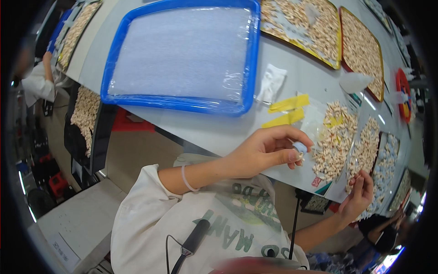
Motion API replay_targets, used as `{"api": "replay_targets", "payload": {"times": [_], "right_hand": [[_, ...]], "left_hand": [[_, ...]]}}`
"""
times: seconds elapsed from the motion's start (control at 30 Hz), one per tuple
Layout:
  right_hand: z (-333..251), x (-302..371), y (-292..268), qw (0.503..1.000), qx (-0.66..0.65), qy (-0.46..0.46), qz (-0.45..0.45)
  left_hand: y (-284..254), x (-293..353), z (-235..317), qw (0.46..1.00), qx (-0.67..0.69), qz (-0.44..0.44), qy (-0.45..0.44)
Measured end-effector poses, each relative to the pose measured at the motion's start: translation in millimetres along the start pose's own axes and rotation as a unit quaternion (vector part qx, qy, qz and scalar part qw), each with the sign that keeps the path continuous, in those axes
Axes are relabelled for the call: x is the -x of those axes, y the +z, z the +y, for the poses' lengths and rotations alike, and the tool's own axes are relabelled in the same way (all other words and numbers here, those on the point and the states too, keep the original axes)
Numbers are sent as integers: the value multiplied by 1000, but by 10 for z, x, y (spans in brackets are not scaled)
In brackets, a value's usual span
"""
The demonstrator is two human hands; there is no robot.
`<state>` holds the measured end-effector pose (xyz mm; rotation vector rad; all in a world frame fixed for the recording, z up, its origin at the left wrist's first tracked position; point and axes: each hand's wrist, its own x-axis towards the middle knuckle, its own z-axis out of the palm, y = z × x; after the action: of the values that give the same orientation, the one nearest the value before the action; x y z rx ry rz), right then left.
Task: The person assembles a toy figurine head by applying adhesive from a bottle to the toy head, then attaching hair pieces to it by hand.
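My left hand [276,153] is closed, pinching a small piece with a light blue top [299,147] and a beige lower part between thumb and fingers. It hovers by the table edge, just left of a heap of small beige pieces [335,141]. At the right, my right hand [358,196] has its thumb and fingertips drawn together at the near end of a second beige heap [365,146]. Whatever those fingertips hold is too small to make out. Beyond that hand lies a group of light blue pieces [387,160].
A blue-rimmed tray [253,59] wrapped in clear film lies ahead. Yellow strips [287,112] and a crumpled white cloth-like item [273,80] sit beside it. Trays of beige pieces [362,41] stand farther right. Another person [41,82] is at the far left.
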<state>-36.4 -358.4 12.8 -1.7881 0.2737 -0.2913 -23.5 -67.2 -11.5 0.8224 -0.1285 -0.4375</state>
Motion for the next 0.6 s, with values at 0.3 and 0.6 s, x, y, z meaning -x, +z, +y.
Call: {"api": "replay_targets", "payload": {"times": [0.3,0.6], "right_hand": [[-72,154,230,974,-199,27,-102],[-66,226,371,889,-432,63,-138]], "left_hand": [[-24,-10,-26,999,20,-29,2],[-79,21,5,998,19,-59,-2]]}}
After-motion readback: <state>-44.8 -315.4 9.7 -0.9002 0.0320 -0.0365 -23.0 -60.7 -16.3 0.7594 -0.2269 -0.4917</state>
